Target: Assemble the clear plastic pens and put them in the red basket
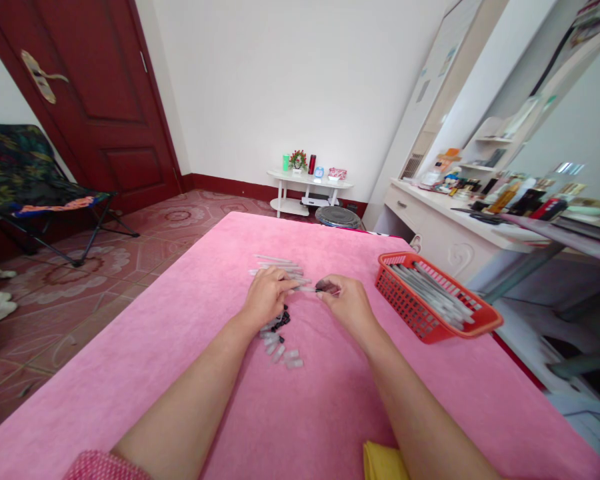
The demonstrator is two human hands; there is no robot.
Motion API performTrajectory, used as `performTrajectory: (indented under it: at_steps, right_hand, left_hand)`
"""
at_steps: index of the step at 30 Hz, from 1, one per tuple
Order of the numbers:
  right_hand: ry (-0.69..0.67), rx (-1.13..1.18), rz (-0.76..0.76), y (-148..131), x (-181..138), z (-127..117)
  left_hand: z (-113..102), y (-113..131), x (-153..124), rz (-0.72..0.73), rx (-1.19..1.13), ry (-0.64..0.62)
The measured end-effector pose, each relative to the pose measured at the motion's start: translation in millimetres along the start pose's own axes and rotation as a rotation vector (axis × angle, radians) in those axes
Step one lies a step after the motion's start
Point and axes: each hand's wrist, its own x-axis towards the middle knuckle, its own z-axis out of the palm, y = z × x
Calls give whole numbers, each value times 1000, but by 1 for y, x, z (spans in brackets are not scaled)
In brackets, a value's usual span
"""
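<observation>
My left hand (269,295) is closed in a pinch on one end of a slim, pale pen-like tube (307,289). At the tube's other end, my right hand (347,300) pinches a small dark tip between thumb and fingers; whether that tip is joined to the tube I cannot tell. Several similar pale tubes (280,264) lie side by side just beyond my left hand. Beneath my left wrist is a small heap of black pieces (282,320), partly hidden by the hand. Short translucent caps (279,352) are scattered nearer to me.
An orange-red plastic basket (405,303) holding many grey tubes stands on the right of the pink-covered table (180,373). Something yellow (384,461) lies at the near edge. A dressing table (445,220) with bottles is beyond the right side; a folding chair (35,180) stands left.
</observation>
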Motion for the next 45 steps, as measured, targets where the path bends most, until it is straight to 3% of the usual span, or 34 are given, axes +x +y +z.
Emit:
performTrajectory:
  at_steps: [8,22,26,31,37,42,45]
  right_hand:
    - [5,-120,15,-7,-3,-2]
    - [-45,-559,94,-19,-10,5]
    - [-24,-467,112,-17,-9,0]
    - [-21,-294,28,-12,-7,-3]
    - [-41,-367,89,-17,-9,-4]
    - [-28,-351,25,-17,-9,-6]
    - [-53,-390,87,-17,-9,-7]
  left_hand:
    - [-1,4,0,8,-63,9]
    - [5,6,1,-3,-123,17]
    - [4,6,1,-19,-150,37]
    - [4,4,1,-28,-157,53]
    - [5,4,1,-19,-174,53]
    - [5,4,0,-19,-164,44]
    - [5,5,1,-16,-161,40]
